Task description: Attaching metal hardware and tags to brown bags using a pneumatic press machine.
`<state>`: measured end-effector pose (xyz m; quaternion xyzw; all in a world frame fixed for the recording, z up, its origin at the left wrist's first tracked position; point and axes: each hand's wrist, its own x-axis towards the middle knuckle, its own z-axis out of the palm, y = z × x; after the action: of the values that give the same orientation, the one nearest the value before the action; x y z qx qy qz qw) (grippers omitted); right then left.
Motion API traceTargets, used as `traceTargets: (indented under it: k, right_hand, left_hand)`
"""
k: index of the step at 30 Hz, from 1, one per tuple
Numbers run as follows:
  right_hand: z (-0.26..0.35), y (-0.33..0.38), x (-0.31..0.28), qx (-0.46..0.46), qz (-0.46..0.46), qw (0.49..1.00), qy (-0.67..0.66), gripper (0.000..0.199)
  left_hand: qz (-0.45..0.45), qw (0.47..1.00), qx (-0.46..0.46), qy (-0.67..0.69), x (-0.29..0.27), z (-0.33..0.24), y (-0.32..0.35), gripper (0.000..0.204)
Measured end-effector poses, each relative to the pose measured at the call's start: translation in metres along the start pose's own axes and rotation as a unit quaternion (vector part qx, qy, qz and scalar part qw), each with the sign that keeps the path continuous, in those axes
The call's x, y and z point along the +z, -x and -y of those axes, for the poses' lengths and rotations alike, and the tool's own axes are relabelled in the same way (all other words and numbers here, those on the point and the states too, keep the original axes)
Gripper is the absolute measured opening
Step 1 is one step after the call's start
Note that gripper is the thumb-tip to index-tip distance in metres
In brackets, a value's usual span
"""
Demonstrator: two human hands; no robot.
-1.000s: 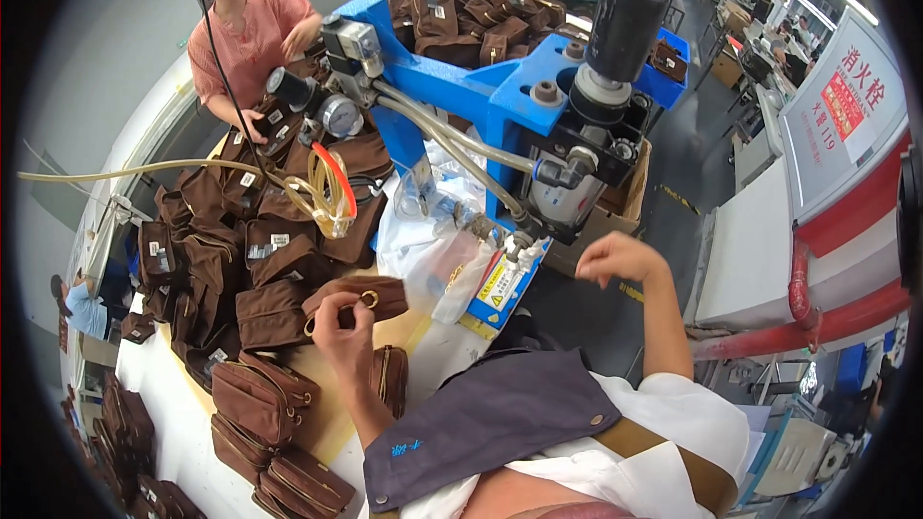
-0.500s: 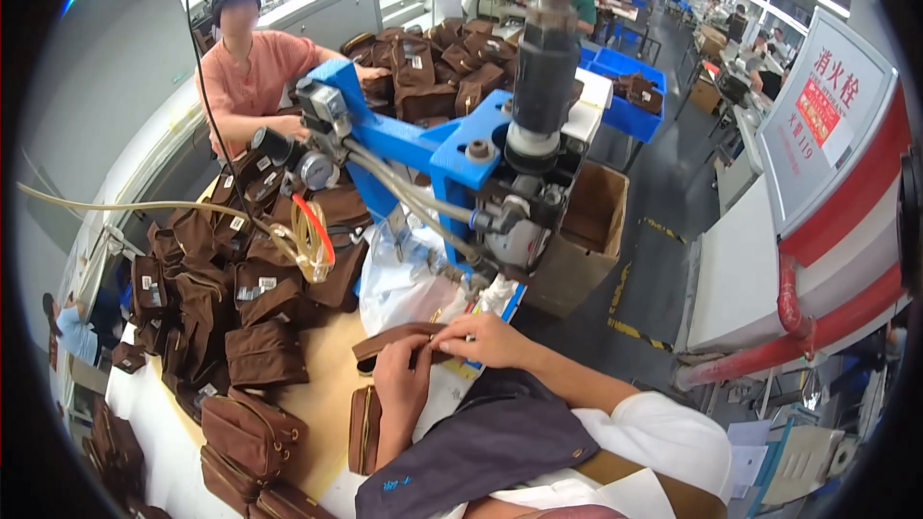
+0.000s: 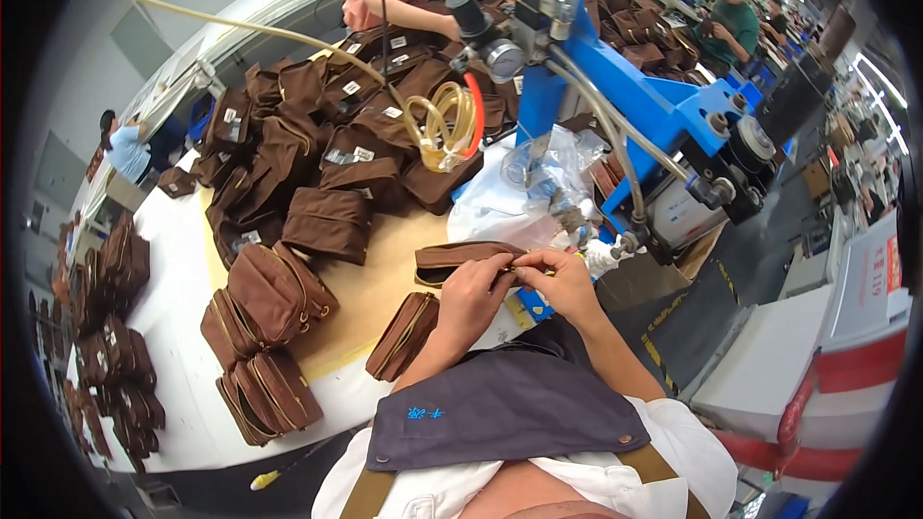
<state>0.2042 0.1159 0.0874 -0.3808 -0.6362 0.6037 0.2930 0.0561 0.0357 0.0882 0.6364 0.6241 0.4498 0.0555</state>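
A brown zippered bag (image 3: 450,254) lies on the table in front of me, its zip side showing a dark gap. My left hand (image 3: 471,296) pinches the bag's right end between closed fingers. Against it, the fingertips of my right hand (image 3: 561,281) close on the same end, where a small bit of metal seems to show. The exact piece between the fingertips is too small to make out. A second brown zippered bag (image 3: 404,336) rests beside my left forearm, apart from the hand.
A blue-framed press (image 3: 663,106) with hoses and a gauge stands just beyond my hands. Clear plastic bags (image 3: 524,187) lie at its base. Brown bags (image 3: 327,223) pile up at the left, with several more (image 3: 279,293) stacked nearer. A person in pink works across the table.
My view has swung right and down, so the table, press and hands appear shifted. Both hands stay closed on the end of the same bag, fingertips close together.
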Motion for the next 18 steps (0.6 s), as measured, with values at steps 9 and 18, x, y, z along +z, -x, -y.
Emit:
traceTargets:
  k: [9,18]
  right_hand:
    - [-0.0042,0.0036,0.0048,-0.051,-0.039,0.996,0.066,0.012]
    - [-0.0048,0.009,0.0073,-0.019,-0.089,0.996,-0.015,0.007]
  left_hand:
    - [-0.044,0.996,0.051,-0.063,0.0039,-0.0025,0.0003,0.025]
    - [-0.052,0.992,0.084,-0.08,0.0091,-0.0014,0.0013,0.026]
